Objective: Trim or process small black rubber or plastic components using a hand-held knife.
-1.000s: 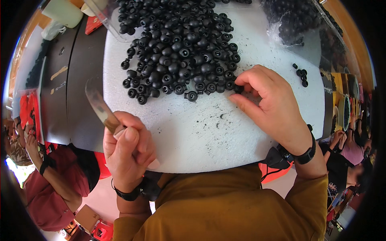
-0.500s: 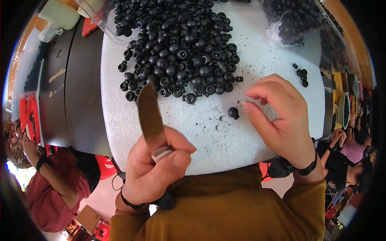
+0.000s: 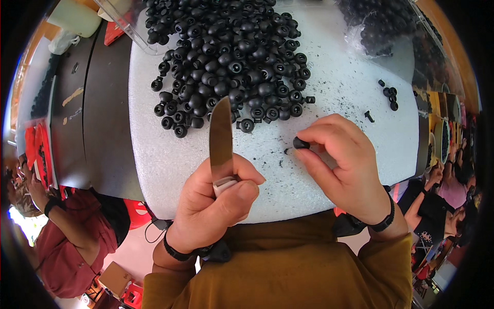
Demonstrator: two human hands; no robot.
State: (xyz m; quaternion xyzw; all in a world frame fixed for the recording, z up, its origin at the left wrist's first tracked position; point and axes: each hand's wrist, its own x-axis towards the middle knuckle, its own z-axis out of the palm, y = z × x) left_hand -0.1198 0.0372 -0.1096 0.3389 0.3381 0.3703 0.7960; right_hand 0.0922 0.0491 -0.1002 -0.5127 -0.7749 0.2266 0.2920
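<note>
My left hand is closed around the handle of a knife, its blade standing up toward the pile. Between the thumb and index fingertip of my right hand is a small round black cord lock, pinched just above the white foam sheet. Part of it is hidden by the fingers. Beyond both hands spreads a big heap of similar black cord locks, many with a round hole showing. The knife tip overlaps the heap's near edge in the view.
A small dark piece lies right of the heap, near a few loose black parts. Black crumbs dot the foam. A clear plastic bag of black parts stands far right. A co-worker in a dark red top sits at left.
My right hand has come down and left and taken hold of the single cord lock. The knife in my left hand has shifted right. A small dark piece now lies on the foam at right.
</note>
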